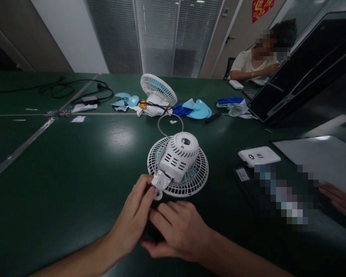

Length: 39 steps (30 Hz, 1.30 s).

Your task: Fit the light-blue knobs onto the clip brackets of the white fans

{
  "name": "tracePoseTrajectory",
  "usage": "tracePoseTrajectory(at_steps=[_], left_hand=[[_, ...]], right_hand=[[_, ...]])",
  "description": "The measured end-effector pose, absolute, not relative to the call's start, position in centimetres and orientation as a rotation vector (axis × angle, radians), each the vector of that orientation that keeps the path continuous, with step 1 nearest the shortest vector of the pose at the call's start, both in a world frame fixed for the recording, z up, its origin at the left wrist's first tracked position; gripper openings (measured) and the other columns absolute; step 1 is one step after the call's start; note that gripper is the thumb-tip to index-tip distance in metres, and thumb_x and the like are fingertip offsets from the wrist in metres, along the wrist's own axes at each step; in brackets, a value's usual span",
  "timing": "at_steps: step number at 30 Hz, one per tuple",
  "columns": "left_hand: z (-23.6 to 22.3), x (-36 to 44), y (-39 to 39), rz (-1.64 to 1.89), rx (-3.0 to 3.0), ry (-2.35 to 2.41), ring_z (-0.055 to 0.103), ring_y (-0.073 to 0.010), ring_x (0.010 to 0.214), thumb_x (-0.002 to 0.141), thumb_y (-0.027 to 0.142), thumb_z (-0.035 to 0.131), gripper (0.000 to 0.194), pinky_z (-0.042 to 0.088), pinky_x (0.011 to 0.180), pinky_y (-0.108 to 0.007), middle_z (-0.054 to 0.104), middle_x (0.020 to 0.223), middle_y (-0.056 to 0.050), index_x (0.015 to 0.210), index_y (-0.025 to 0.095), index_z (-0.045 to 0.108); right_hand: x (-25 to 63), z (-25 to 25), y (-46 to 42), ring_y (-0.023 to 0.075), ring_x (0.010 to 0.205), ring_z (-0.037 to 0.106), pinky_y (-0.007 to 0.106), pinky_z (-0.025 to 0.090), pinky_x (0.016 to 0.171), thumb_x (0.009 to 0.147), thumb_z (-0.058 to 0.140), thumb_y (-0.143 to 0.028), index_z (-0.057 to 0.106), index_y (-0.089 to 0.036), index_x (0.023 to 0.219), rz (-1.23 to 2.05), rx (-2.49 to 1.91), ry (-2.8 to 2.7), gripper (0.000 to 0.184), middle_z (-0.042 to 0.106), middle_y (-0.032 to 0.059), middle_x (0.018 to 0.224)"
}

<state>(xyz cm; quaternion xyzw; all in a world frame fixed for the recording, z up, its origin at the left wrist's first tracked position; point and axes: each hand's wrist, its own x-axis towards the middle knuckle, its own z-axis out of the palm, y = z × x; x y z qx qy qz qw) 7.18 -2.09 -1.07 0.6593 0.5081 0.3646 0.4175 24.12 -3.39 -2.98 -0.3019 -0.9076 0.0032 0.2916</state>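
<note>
A small white fan lies face down on the green table, its grille underneath and its vented motor housing on top. At its near end is a white bracket with a round tab. My left hand pinches this bracket between thumb and fingers. Just to the right, my right hand is closed, its fingers curled close to the left hand and below the tab. Whatever it holds, if anything, is dark and hidden. A pale cable loops out behind the fan.
Farther back are a second fan, light-blue fan blades, blue-and-white gloves and black cables. On the right stand a white device, a large black panel and another person's hand. A person sits beyond.
</note>
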Motion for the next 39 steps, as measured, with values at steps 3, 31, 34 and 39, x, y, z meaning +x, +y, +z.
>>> tracePoseTrajectory(at_steps=[3,31,34,39], left_hand=[[-0.7,5.4,-1.9,0.822,1.725,1.221,0.064,-0.0235,0.102,0.105,0.03,0.043,0.019,0.055,0.09,-0.041,0.065,0.111,-0.004,0.12,0.033,0.054],[0.0,2.2,-1.9,0.741,1.725,1.271,0.071,-0.0207,0.087,0.102,0.041,0.05,0.031,0.061,0.069,-0.029,0.072,0.107,-0.004,0.131,0.032,0.055],[1.2,3.5,-2.8,0.802,1.28,1.223,0.064,-0.0167,0.072,0.1,0.046,0.052,0.036,0.057,0.064,-0.026,0.068,0.088,-0.001,0.131,0.028,0.057],[1.9,5.1,-3.3,0.817,1.058,1.166,0.06,-0.015,0.066,0.092,0.051,0.063,0.05,0.054,0.064,-0.025,0.066,0.075,0.001,0.13,0.019,0.058]], right_hand=[[23.7,-3.0,-3.7,0.0189,0.07,0.063,0.031,0.042,0.051,0.095,0.058,-0.055,0.061,-0.021,0.107,0.031,-0.803,-2.519,0.036,0.067,0.0018,0.088],[26.0,-1.0,-2.6,0.0156,0.092,0.064,0.028,0.058,0.08,0.086,0.069,-0.008,0.063,-0.02,0.115,0.345,-0.824,-1.781,0.032,0.061,0.0048,0.104],[25.9,-1.3,-1.9,0.016,0.09,0.063,0.031,0.057,0.079,0.086,0.069,-0.008,0.064,-0.021,0.109,0.347,-0.924,-1.633,0.027,0.06,0.0036,0.101],[25.8,-1.9,-1.8,0.0168,0.091,0.062,0.032,0.056,0.079,0.085,0.07,-0.007,0.065,-0.02,0.107,0.37,-0.956,-1.568,0.026,0.06,0.0038,0.101]])
